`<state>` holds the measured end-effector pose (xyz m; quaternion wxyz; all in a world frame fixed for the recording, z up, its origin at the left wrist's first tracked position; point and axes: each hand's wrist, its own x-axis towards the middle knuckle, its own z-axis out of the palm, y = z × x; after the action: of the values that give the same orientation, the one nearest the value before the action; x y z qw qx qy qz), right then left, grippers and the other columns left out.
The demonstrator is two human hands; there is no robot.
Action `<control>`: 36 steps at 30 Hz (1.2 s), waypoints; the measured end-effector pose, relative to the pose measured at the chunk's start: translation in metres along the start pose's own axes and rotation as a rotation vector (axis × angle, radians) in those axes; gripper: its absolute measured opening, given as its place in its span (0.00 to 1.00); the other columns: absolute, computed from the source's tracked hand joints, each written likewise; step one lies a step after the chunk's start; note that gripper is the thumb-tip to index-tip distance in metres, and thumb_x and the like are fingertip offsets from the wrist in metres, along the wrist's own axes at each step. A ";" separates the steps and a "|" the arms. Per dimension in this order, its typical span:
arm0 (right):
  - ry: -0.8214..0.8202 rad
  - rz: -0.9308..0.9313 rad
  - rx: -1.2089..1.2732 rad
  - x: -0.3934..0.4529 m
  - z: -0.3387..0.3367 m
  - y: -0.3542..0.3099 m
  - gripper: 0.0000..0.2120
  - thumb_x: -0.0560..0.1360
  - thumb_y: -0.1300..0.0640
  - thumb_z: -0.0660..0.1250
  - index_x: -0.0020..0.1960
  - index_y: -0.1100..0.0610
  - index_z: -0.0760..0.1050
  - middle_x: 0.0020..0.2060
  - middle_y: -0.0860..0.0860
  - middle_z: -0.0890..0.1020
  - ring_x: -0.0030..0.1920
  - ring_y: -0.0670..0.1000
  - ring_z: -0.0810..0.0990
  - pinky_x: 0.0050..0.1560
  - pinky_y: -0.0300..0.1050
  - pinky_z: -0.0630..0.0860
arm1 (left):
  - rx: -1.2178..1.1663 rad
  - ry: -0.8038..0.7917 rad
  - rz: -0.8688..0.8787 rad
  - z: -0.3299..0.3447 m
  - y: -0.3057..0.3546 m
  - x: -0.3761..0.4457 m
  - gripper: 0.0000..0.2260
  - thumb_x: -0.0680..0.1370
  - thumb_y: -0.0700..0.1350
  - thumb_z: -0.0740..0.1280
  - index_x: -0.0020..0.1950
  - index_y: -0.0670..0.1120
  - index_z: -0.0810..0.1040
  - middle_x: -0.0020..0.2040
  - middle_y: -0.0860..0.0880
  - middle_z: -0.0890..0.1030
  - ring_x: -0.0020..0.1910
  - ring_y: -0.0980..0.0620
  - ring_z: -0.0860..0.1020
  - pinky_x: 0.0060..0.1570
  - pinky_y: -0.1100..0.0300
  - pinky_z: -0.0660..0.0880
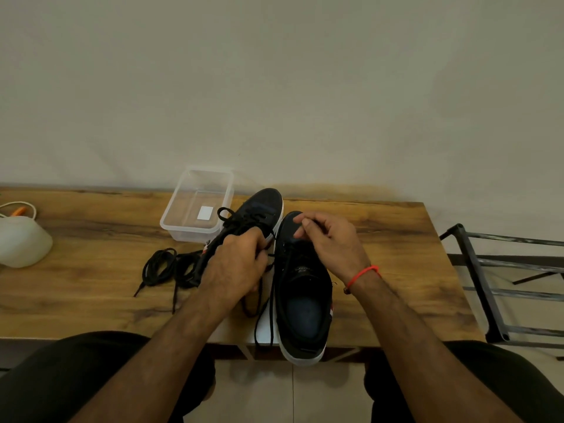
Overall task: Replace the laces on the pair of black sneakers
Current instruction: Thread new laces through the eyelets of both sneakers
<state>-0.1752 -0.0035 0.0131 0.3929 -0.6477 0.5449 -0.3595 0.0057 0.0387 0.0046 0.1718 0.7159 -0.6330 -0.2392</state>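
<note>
While the worn head camera looks down over both forearms, two black low-top sneakers with white soles stand side by side across the middle of the brown wood-grain table (381, 239), toes toward its far edge. The right-hand sneaker (305, 303) lies flat with its heel hanging over the near edge, likely drawn close so its eyelets face the person. The right hand (331, 239), a red thread bracelet (363, 274) at its wrist, hovers over this shoe's toe end with fingers curled, pinching what looks like a thin black lace; which eyelet it serves is too small to tell. Loose black lace ends (262, 315) trail down between the shoes toward the near edge.

The left-hand sneaker (259, 209) is tipped up on its side, and the left hand (236, 264) clenches around its middle, apparently to steady it and keep its laces bunched.

A coiled spare pair of black laces (164, 267) lies left of the shoes. Behind them, at the far edge, sits a clear rectangular plastic tub (174, 209). At the left edge rests a white rounded object (21, 242).
</note>
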 end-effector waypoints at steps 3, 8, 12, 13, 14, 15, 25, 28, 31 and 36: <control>-0.030 0.002 -0.048 -0.001 0.000 0.000 0.09 0.82 0.59 0.63 0.53 0.50 0.82 0.40 0.44 0.85 0.47 0.40 0.82 0.55 0.38 0.77 | 0.016 0.183 0.103 -0.005 -0.002 0.004 0.04 0.81 0.50 0.67 0.55 0.55 0.76 0.46 0.56 0.82 0.44 0.55 0.81 0.44 0.53 0.81; -0.093 0.013 -0.195 0.002 -0.004 0.000 0.10 0.81 0.60 0.64 0.57 0.51 0.82 0.45 0.41 0.82 0.46 0.38 0.79 0.55 0.36 0.77 | -0.307 0.185 0.149 -0.003 0.004 0.006 0.04 0.80 0.47 0.70 0.53 0.55 0.79 0.41 0.59 0.82 0.42 0.64 0.79 0.41 0.69 0.75; -0.164 0.098 -0.515 0.009 -0.025 0.007 0.01 0.78 0.52 0.68 0.48 0.47 0.76 0.45 0.44 0.79 0.49 0.48 0.78 0.50 0.45 0.77 | -0.515 0.106 0.125 0.011 0.010 0.006 0.03 0.80 0.46 0.71 0.52 0.53 0.82 0.39 0.54 0.82 0.40 0.61 0.79 0.40 0.71 0.73; -0.198 0.161 -0.530 0.008 -0.030 0.007 0.05 0.77 0.49 0.69 0.46 0.48 0.74 0.44 0.46 0.79 0.48 0.49 0.78 0.47 0.44 0.76 | -0.564 0.083 0.122 0.015 0.012 0.006 0.02 0.79 0.47 0.71 0.51 0.53 0.82 0.38 0.54 0.82 0.39 0.61 0.79 0.41 0.69 0.74; -0.239 0.222 -0.520 0.007 -0.034 0.008 0.08 0.77 0.47 0.70 0.46 0.49 0.74 0.43 0.46 0.79 0.47 0.49 0.78 0.44 0.44 0.74 | -0.601 0.060 0.124 0.019 0.013 0.005 0.02 0.79 0.49 0.72 0.50 0.53 0.83 0.38 0.54 0.81 0.39 0.60 0.79 0.42 0.66 0.76; -0.287 0.277 -0.521 0.006 -0.036 0.008 0.10 0.76 0.45 0.70 0.47 0.50 0.74 0.44 0.47 0.80 0.46 0.48 0.77 0.42 0.43 0.73 | -0.623 0.045 0.132 0.023 0.015 0.006 0.03 0.79 0.50 0.72 0.50 0.53 0.84 0.37 0.55 0.81 0.39 0.58 0.80 0.43 0.64 0.77; -0.338 0.572 -0.149 -0.013 -0.048 0.006 0.10 0.80 0.51 0.67 0.49 0.58 0.81 0.46 0.53 0.85 0.46 0.52 0.85 0.40 0.49 0.84 | -0.167 0.021 0.193 0.043 0.037 0.004 0.02 0.79 0.53 0.70 0.48 0.58 0.81 0.43 0.59 0.81 0.42 0.62 0.79 0.43 0.56 0.82; -0.331 0.602 -0.066 -0.013 -0.050 0.010 0.09 0.81 0.55 0.66 0.46 0.58 0.81 0.46 0.54 0.85 0.45 0.52 0.85 0.39 0.49 0.83 | -0.085 0.006 0.224 0.043 0.035 0.005 0.03 0.78 0.54 0.69 0.47 0.56 0.80 0.43 0.58 0.78 0.42 0.60 0.77 0.43 0.55 0.80; -0.355 0.619 -0.041 -0.012 -0.049 0.010 0.09 0.81 0.56 0.66 0.47 0.59 0.82 0.47 0.55 0.85 0.47 0.53 0.86 0.39 0.49 0.83 | -0.043 -0.012 0.244 0.042 0.032 0.006 0.05 0.78 0.54 0.69 0.50 0.54 0.81 0.46 0.58 0.77 0.45 0.59 0.76 0.46 0.57 0.78; -0.373 0.617 -0.039 -0.012 -0.050 0.010 0.09 0.81 0.55 0.66 0.50 0.59 0.82 0.48 0.54 0.85 0.47 0.52 0.85 0.39 0.48 0.83 | -0.008 -0.023 0.279 0.043 0.035 0.007 0.05 0.79 0.55 0.68 0.51 0.56 0.81 0.45 0.58 0.76 0.45 0.59 0.75 0.45 0.56 0.78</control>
<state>-0.2259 0.0012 0.0256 0.5631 -0.5145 0.6405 -0.0889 -0.0466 0.0296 -0.0129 0.1990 0.6177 -0.7273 -0.2237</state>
